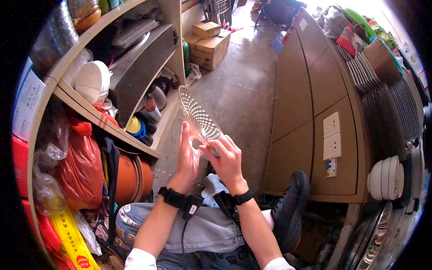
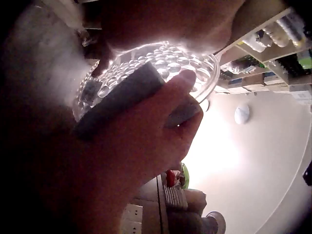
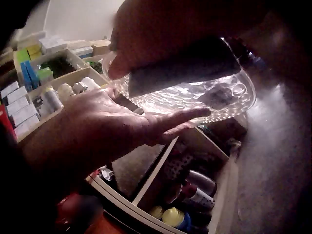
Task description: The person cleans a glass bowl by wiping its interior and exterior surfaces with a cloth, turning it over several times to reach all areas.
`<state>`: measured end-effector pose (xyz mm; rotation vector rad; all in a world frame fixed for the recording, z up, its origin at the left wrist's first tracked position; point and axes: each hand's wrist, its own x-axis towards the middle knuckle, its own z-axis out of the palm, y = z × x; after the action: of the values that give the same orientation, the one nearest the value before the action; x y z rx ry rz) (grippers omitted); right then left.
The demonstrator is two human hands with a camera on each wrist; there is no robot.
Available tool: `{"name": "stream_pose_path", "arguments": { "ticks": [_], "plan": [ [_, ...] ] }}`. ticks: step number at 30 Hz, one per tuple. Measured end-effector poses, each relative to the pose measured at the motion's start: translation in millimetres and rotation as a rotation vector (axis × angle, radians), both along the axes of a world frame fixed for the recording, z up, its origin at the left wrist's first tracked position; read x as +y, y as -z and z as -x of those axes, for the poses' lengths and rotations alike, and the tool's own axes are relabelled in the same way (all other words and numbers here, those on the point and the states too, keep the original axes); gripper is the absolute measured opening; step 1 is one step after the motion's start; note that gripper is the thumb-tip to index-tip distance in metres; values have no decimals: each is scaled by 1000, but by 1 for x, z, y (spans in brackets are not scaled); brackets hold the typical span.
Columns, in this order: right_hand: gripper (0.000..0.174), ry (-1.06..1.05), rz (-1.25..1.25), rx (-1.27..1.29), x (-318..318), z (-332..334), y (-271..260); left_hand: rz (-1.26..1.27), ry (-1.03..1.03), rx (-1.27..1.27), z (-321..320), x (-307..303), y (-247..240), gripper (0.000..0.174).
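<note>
A clear glass plate point(image 1: 198, 112) with a raised dotted pattern is held up on edge in front of the lap. My left hand point(image 1: 185, 157) holds it from the left, its fingers stretched along the underside, as the right wrist view shows. My right hand point(image 1: 227, 164) is at the near rim, gripping a flat grey sponge point(image 3: 185, 70) with straight edges. In the left wrist view the sponge point(image 2: 122, 100) lies across the bumpy glass, and the right thumb overlaps the plate there.
On the left stands a wooden shelf point(image 1: 153, 143) with containers and bags, an orange pot point(image 1: 130, 177) below it. To the right is a brown panelled cabinet point(image 1: 292, 108) with sockets, stacked bowls point(image 1: 384, 177) and dish racks. Cardboard boxes point(image 1: 207, 49) sit on the floor ahead.
</note>
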<state>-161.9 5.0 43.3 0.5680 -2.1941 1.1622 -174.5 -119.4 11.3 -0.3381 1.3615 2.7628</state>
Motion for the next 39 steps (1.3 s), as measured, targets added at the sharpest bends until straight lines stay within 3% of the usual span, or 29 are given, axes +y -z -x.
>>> {"name": "stream_pose_path", "arguments": {
  "ticks": [3,7,8,11,12,14,19,21,27,29,30,33,34,35,37,39],
  "plan": [
    [20,-36,-69,-4,-1,1,4,-32,-35,-42,-7,2,-33,95],
    [21,-99,-142,-67,0,-1,7,45,-48,23,-4,-3,0,102],
    [21,-132,-145,-66,-1,0,9,120,-22,65,3,-7,19,94],
    [35,-206,-192,-133,-1,-3,13,133,17,35,-6,-5,-12,82],
    [31,-202,-112,-169,-4,-4,12,-29,2,-27,-7,-6,-18,75],
    [33,-207,-27,-221,-6,-4,17,-28,19,-26,-4,-10,-1,74],
    [30,-232,23,-234,-3,-3,19,103,30,13,-4,-5,-12,74],
    [27,-324,173,-528,1,-2,23,132,75,46,-3,-5,-6,77],
    [37,-322,466,-471,5,5,38,-4,258,79,-6,-4,-16,83],
    [42,-100,846,-612,7,8,36,-15,302,121,-6,-5,-15,80],
    [42,-88,898,-669,13,11,38,-26,345,163,-7,-6,-15,77],
    [41,38,867,-625,16,22,49,-105,422,141,-10,-4,-19,73],
    [40,13,722,-629,15,16,42,-105,422,142,-10,-2,-18,73],
    [37,-17,732,-658,11,15,38,-36,433,210,-10,-1,-17,73],
    [41,45,394,-366,6,14,36,36,444,278,-9,0,-18,72],
    [43,90,343,-333,2,13,34,-38,360,255,-10,2,-20,72]
  ]
}}
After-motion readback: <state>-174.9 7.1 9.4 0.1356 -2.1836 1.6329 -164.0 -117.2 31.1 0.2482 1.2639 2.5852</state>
